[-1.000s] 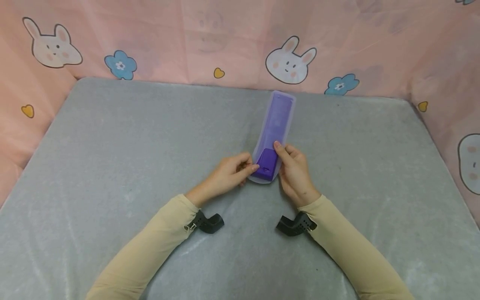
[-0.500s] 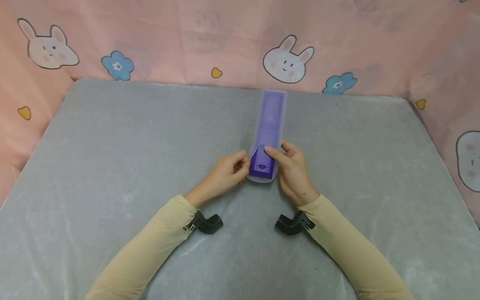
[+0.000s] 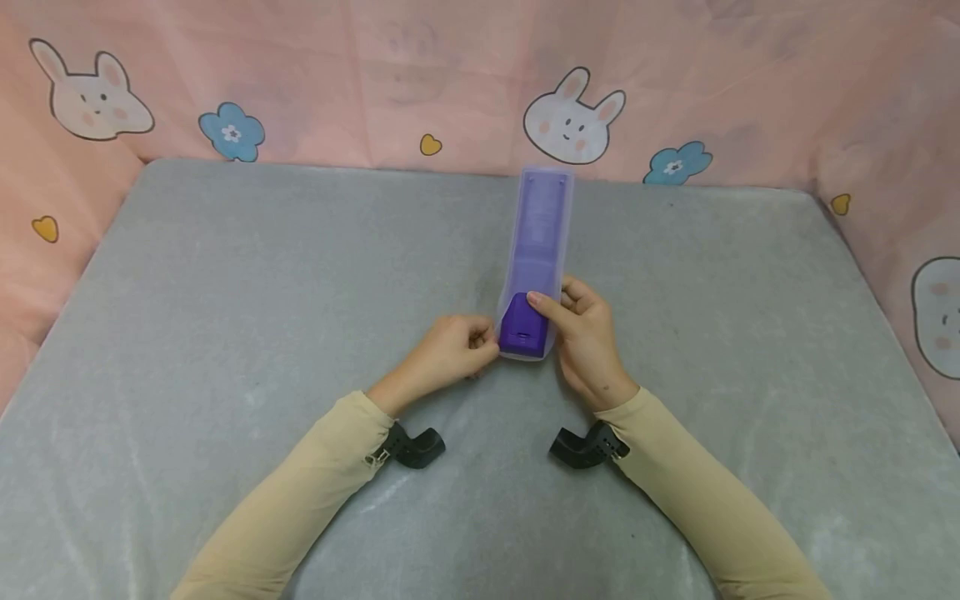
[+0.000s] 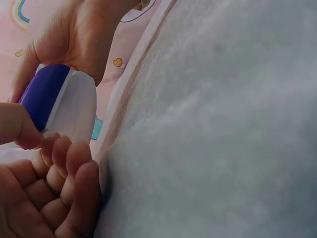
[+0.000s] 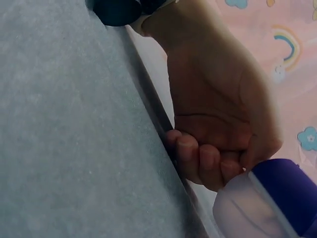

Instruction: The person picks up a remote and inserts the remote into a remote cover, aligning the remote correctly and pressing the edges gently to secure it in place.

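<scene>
A purple remote control in a translucent sleeve points away from me, its battery-cover side up. The lower end is bare dark purple; the upper part shows through the sleeve. My right hand grips it from the right, thumb on the dark part and fingers behind. At the lower left corner my left hand pinches the sleeve's edge between thumb and curled fingers. In the left wrist view, the left thumb lies beside the remote's dark edge, with fingertips at the milky sleeve.
A grey cloth-covered table lies under both hands. Behind it and at the sides hangs a pink curtain with rabbits and flowers. A black bent wrist mount sticks inward from the left wrist, another black mount from the right.
The remote has swung slightly left and straightened, and its far end stands higher in view. The right thumb has shifted onto the dark part. The left hand has moved down along the left edge.
</scene>
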A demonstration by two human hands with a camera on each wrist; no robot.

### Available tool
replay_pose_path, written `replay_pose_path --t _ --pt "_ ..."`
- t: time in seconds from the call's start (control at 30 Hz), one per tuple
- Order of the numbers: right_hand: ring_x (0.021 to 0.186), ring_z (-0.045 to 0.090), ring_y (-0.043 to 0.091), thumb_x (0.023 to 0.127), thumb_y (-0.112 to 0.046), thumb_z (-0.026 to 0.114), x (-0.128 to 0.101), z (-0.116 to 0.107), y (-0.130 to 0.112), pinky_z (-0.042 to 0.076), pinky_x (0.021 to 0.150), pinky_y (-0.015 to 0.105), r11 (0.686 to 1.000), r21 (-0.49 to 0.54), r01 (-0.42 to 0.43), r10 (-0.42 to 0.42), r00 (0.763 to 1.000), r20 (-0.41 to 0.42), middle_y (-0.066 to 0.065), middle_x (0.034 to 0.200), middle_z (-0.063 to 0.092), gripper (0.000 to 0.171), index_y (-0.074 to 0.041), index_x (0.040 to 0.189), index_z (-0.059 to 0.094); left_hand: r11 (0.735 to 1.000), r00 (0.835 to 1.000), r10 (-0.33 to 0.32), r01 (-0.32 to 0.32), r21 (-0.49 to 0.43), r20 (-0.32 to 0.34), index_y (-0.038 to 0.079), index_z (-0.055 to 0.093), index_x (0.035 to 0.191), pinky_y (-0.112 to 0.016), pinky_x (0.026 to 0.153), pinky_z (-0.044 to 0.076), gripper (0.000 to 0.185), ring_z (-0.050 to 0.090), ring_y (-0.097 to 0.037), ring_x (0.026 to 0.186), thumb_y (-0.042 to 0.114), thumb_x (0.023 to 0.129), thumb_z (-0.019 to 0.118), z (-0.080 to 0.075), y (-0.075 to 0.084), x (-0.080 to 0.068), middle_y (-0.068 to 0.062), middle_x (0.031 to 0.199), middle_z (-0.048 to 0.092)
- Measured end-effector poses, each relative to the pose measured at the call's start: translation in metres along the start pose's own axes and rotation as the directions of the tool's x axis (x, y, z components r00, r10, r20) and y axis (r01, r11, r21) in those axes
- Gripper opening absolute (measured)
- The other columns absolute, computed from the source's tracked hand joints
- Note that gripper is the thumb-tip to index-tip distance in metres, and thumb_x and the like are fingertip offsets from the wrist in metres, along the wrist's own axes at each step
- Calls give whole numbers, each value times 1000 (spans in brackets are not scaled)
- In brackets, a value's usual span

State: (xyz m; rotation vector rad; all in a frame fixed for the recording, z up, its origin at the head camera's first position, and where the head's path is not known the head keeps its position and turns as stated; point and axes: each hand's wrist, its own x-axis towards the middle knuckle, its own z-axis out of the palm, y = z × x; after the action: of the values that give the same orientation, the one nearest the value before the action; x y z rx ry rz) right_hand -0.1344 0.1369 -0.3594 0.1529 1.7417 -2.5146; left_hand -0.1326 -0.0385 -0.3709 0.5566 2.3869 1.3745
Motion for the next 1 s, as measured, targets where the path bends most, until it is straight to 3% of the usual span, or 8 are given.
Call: replay_pose_path --t 0.1,0.33,0.47,0.63,0.73,0.83,0.9,1.0 --pt "82 64 11 89 8 56 2 -1 2 53 75 23 1000 4 8 -8 999 -36 2 88 69 16 1 104 57 1000 1000 18 -18 -14 9 11 49 65 -23 44 48 20 53 -8 47 5 83 55 0 1 0 4 54 53" --pt "82 64 10 89 9 56 3 0 5 54 75 22 997 -5 72 -72 995 -68 3 91 68 20 5 108 55 985 985 173 -173 5 -28 13 43 64 -19 45 35 25 43 -5 49 5 85 55 0 3 -1 6 55 46" --pt "82 65 10 89 8 56 3 -1 5 54 74 23 996 -56 71 -73 997 -39 1 91 68 27 11 116 51 982 984 180 -180 -62 -15 12 44 64 -20 43 37 26 45 -7 46 4 88 53 0 5 -3 5 53 47" --pt "85 65 9 90 6 55 5 -4 5 53 78 22 997 -79 -4 4 1000 -9 -3 90 70 37 15 125 46 980 993 115 -117 -163 -18 9 48 65 -23 45 40 31 48 -11 48 13 96 53 0 6 -3 2 54 48" --pt "86 65 8 91 7 53 5 -4 5 53 79 23 999 -44 -27 28 999 16 -4 91 70 38 17 127 43 967 993 26 -53 -248 -112 6 50 67 -24 47 44 31 49 -13 51 17 97 54 -1 6 -2 -1 56 51" --pt "86 64 8 92 7 51 4 -3 5 52 80 23 999 -25 -36 37 998 52 -3 91 71 38 17 127 43 950 981 -64 3 -311 -185 3 52 74 -28 51 51 27 54 -15 55 17 97 53 -1 4 0 -7 62 55" --pt "86 65 9 91 7 52 2 -2 5 52 80 23 999 -24 -42 44 996 75 -2 91 71 38 17 127 43 934 980 -115 51 -353 -163 0 54 81 -30 57 55 26 59 -17 61 19 98 50 -1 4 1 -12 71 60" --pt "86 65 10 92 6 52 0 -1 6 53 79 23 998 -24 -51 53 993 102 0 91 71 33 13 123 48 892 988 -148 112 -437 -49 -7 56 105 -34 73 57 32 66 -27 82 22 101 42 0 3 2 -23 95 65"
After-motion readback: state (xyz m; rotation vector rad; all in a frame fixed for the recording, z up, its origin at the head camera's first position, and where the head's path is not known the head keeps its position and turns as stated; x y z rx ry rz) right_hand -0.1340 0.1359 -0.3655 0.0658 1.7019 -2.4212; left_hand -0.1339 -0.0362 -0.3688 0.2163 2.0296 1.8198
